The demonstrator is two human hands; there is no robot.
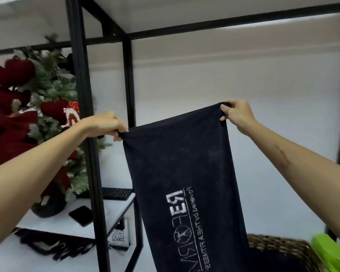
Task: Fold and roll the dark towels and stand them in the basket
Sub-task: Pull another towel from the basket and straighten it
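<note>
Dark towel (177, 163) held up at centre of frame, hanging lengthwise, white lettering on its lower half seen mirrored and turned sideways. Left hand (108, 124) at centre left, grip narrow, pinching the towel's upper left corner. Right hand (237, 112) right of centre and slightly higher, grip narrow too, fingers curled round the upper right corner. Top edge stretched between the two hands, sloping up toward the right. Both bare forearms reaching in from the lower corners of the frame.

Woven basket (283, 246) at lower right, its rim just beside and partly behind the towel's lower end; cannot tell whether cloth and rim touch. Bright green object (332, 250) at the far lower right edge, blurred.

Black metal frame (92, 154) rising through left of centre. Decorated tree (37, 107) with dark red ornaments at left, behind the frame. White bench (67, 222) at lower left carrying a black keyboard (117, 193) and a black phone (81, 215). Dark cloth (53, 246), blurred, lower left.
</note>
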